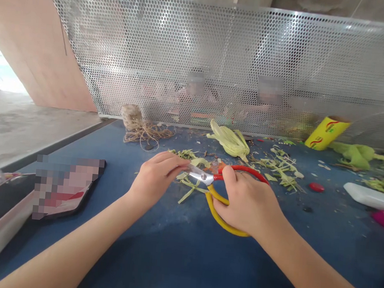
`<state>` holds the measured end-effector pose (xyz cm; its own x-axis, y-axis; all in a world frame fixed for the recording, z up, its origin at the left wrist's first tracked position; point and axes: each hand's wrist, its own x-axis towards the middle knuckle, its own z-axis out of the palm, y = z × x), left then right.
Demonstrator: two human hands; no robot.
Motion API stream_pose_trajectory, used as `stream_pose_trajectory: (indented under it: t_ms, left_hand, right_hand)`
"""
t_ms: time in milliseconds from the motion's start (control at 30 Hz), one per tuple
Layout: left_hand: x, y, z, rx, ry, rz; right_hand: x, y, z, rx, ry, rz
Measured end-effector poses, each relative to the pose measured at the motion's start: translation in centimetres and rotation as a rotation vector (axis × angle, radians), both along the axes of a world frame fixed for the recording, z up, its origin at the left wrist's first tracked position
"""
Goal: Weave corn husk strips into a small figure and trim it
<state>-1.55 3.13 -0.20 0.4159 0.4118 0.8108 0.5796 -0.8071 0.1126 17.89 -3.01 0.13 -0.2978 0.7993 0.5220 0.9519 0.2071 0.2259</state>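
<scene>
My right hand (252,203) is wrapped round the scissors (204,176), which have one red and one yellow handle loop. Their silver blades point left, toward the fingertips of my left hand (155,174). Those fingertips are pinched together at the blade end, and what lies between them is hidden. A pale green strip (200,162) shows just beyond the blades. Thin green cut strips (190,188) lie on the blue table (169,254) below and behind the scissors. Farther back rests a pale green corn husk (231,140).
A twine bundle (147,133) lies by a rough block (131,115) at the back left. A yellow tube (327,133) leans against the perforated metal screen (204,42). A phone (74,187) lies left; more green scraps (284,170) and a white object (372,196) are right.
</scene>
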Motion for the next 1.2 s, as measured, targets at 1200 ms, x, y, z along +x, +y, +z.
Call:
stream_pose_trajectory:
  t_ms: [1200]
  left_hand:
    - [19.9, 6.3, 6.8, -0.463, 0.377, -0.506]
  right_hand:
    - [0.2, 1.6, -0.9, -0.446, 0.061, -0.157]
